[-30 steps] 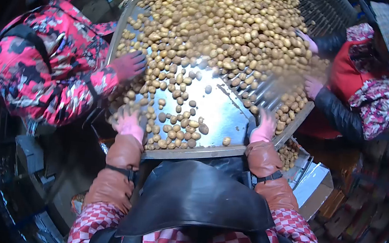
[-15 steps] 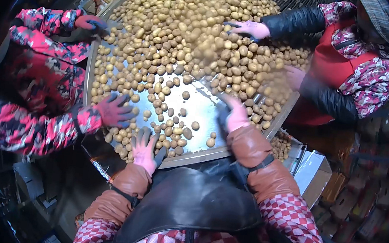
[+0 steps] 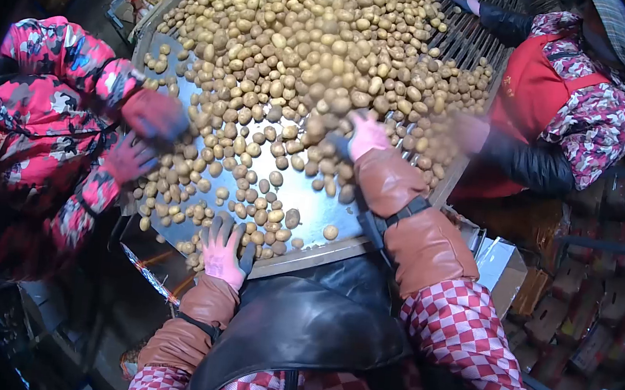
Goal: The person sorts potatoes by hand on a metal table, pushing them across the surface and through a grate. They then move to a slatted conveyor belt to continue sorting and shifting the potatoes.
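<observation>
Many potatoes [image 3: 267,45] lie heaped over a metal table [image 3: 310,214], thick at the back and looser toward the front. My left hand [image 3: 223,252], in a pink and grey glove, rests at the front edge against a few potatoes, fingers spread and holding nothing. Farther in and to the right, my right hand [image 3: 364,136], gloved the same way, touches the near side of the heap with its fingers apart. Its fingertips are partly blurred among the potatoes.
A co-worker in a camouflage jacket [image 3: 46,121] stands at the left, both gloved hands over the table's edge. Another in a red apron [image 3: 525,88] is at the right, one hand on the bars [image 3: 470,33]. Cardboard boxes [image 3: 499,268] stand at the lower right.
My right hand has moved forward into the heap, and potatoes now lie nearer the middle. My left hand has barely shifted. The left co-worker's hands drew back; the right co-worker's far hand moved to the bars.
</observation>
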Available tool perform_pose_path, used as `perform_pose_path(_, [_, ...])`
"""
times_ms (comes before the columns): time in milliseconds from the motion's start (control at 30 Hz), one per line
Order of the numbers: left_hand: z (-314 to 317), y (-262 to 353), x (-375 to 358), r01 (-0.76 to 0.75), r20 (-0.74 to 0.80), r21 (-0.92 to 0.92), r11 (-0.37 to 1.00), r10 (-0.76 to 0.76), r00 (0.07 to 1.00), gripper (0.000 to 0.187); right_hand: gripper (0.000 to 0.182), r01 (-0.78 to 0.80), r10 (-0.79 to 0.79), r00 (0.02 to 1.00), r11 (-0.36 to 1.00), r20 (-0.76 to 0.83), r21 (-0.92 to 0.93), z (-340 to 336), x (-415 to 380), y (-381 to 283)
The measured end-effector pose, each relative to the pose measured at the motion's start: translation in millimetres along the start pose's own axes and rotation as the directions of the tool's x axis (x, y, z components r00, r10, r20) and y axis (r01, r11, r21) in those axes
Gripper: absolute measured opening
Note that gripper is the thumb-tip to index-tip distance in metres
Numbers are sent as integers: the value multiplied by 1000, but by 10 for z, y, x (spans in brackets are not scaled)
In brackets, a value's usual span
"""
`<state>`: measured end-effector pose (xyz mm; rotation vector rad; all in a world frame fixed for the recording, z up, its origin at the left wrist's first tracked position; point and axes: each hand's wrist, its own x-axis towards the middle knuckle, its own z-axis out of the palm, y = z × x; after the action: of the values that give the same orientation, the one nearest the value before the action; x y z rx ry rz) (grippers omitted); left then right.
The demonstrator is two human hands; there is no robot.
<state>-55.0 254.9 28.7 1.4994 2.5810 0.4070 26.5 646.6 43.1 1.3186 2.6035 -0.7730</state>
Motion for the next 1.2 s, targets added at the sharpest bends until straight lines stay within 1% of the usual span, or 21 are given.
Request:
perform_pose_path(133, [-4, 28, -6, -9, -48, 40, 999, 11, 999, 49, 71, 390, -452, 822, 890, 346, 235, 218, -153, -51])
perform_pose_path(167, [-6, 15, -7, -12, -49, 42, 999, 14, 999, 49, 62, 512, -592, 776, 793, 220, 329, 193, -185, -51])
perform_pose_path(233, [3, 9, -11, -12, -61, 6, 1000, 13, 998, 49, 44, 402, -547, 833, 706, 89, 583, 570, 495, 357])
perform_pose_path(267, [11, 3, -21, -1, -43, -2, 1000, 0, 999, 49, 37, 151, -233, 972, 708, 26, 690, 125, 461, 203])
perform_pose_path(300, [11, 2, -35, 7, -47, -6, 1000, -7, 999, 49, 31, -79, 113, 993, 607, 12, 791, -373, 427, 31])
perform_pose_path(333, [9, 0, -45, 8, -48, -16, 1000, -9, 999, 49, 31, 169, 99, 953, 609, -285, 775, -99, 1231, 562])
perform_pose_path(367, [10, -7, -45, 9, -48, -24, 1000, -10, 999, 50, 34, 98, 152, 945, 714, -290, 693, -638, 1022, 281])
perform_pose_path(433, [-7, -4, -25, 21, -36, -8, 1000, -22, 999, 50, 45, 57, 2, 863, 993, -506, 101, -899, 1374, 434])
perform_pose_path(567, [-60, 4, 23, 43, -5, -18, 999, -43, 999, 51, 66, -54, -6, 943, 984, -333, -169, -759, 1740, 489])
perform_pose_path(633, [-5, -18, -16, 58, -3, -15, 998, -58, 998, 51, 61, -104, 50, 963, 975, -264, -196, -829, 1590, 349])
perform_pose_path(700, [-15, -14, -20, 90, 25, -12, 996, -90, 996, 50, 38, 42, -114, 964, 958, -241, -284, -705, 1477, 514])
perform_pose_path(767, [8, -24, -23, 65, -8, -5, 998, -65, 998, 49, 30, 9, 0, 971, 999, -240, 35, -422, 1212, 609])
perform_pose_path(833, [1, -39, 6, 48, -3, -1, 999, -48, 999, 49, 29, -53, 68, 991, 991, -114, 125, -216, 917, 666])
perform_pose_path(867, [-12, -14, 6, 69, 21, -22, 997, -68, 997, 50, 29, 77, -70, 991, 995, -114, 57, -148, 698, 633])
perform_pose_path(967, [33, -37, -5, 21, -45, -1, 1000, -21, 999, 48, 27, 355, -206, 873, 889, -441, 288, 105, 179, 747])
perform_pose_path(1033, [53, -68, -3, -10, -77, -43, 999, 7, 997, 47, 24, 334, -174, 875, 893, -451, 302, 48, -255, 917])
perform_pose_path(1067, [15, -24, 42, -19, -128, -51, 999, 12, 992, 40, 25, 206, 57, 958, 550, -282, 809, 162, -376, 1076])
perform_pose_path(1100, [-32, 11, 93, -35, -128, -50, 998, 28, 991, 40, 30, 15, 141, 985, 491, -96, 871, 1, -689, 1165])
perform_pose_path(1133, [-76, 56, 156, -113, -170, -84, 990, 97, 981, 36, 34, -167, 287, 949, 111, 130, 980, -65, -873, 1287])
perform_pose_path(1167, [-113, 124, 222, -190, -212, -120, 974, 161, 964, 33, 37, -27, 316, 949, 31, 16, 999, 97, -1013, 1685])
perform_pose_path(1200, [-144, 205, 324, -246, -180, -199, 949, 211, 961, 30, 41, -24, 398, 916, 153, -39, 988, -123, -1324, 1656])
